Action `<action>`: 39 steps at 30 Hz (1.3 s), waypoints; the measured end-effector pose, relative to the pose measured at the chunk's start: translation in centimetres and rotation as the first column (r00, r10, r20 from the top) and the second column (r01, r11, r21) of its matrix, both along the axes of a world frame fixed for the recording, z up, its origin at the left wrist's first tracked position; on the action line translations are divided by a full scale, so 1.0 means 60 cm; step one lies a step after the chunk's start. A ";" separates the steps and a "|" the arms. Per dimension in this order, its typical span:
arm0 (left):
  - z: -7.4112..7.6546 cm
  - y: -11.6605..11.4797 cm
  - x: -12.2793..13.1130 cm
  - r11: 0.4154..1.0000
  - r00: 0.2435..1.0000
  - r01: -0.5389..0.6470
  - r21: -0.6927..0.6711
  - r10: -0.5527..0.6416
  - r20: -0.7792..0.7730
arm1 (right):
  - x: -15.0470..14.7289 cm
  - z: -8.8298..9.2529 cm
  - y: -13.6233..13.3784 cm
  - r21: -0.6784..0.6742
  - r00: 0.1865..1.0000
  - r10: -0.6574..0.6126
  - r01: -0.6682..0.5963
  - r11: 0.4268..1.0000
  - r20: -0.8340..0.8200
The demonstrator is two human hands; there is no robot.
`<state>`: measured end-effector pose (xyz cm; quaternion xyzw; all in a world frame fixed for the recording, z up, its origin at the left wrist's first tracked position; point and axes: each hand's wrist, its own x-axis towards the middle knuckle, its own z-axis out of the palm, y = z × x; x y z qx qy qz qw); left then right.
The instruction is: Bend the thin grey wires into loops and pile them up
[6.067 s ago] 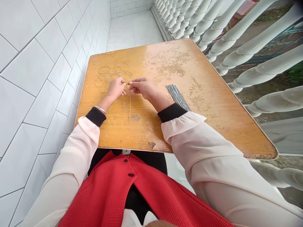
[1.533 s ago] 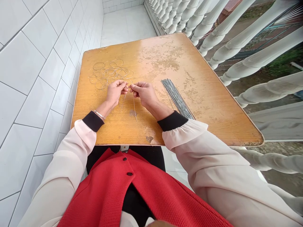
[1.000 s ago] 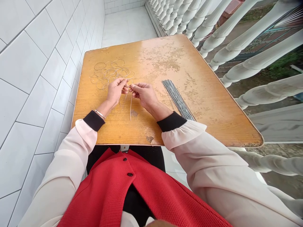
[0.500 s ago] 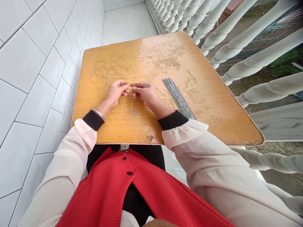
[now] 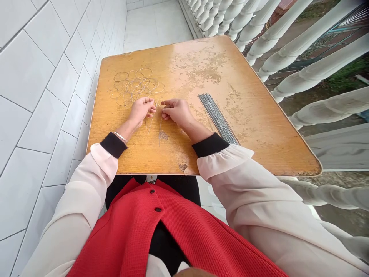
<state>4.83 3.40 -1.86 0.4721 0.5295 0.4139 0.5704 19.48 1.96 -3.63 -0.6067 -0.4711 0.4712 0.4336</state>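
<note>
Near the middle of the table's front half, my left hand [image 5: 142, 109] pinches a thin wire [image 5: 160, 129] between thumb and fingers. A short gap away, my right hand [image 5: 178, 112] also has its thumb and forefinger closed on the wire. Between the hands the wire makes a small bend, and its thin ends hang down toward the table. Beyond my left hand lies a loose heap of wire rings [image 5: 137, 85]. To the right of my right hand rests a bundle of straight grey wires [image 5: 217, 117], partly covered by my right sleeve.
The wooden table [image 5: 259, 134] has worn, peeling patches and a chipped spot [image 5: 182, 167] by its front edge. A white tiled wall [image 5: 37, 96] runs close along the left. White balusters [image 5: 288, 57] line the right side.
My right hand has shifted slightly to the right, widening the gap between my hands a little. The wire heap and the bundle lie as before.
</note>
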 end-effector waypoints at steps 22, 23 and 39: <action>0.011 0.020 -0.015 0.993 0.996 -0.093 0.076 0.094 -0.012 | 0.009 0.006 0.045 0.137 0.920 -0.107 0.059 0.989 0.376; 0.016 0.019 -0.016 0.992 0.995 -0.093 0.082 0.095 -0.015 | 0.017 0.019 0.045 0.099 0.925 -0.117 0.086 0.991 0.362; 0.029 -0.058 -0.040 0.986 0.969 0.099 0.136 -0.065 -0.237 | 0.100 0.055 -0.118 0.018 0.883 0.012 -0.024 1.000 0.470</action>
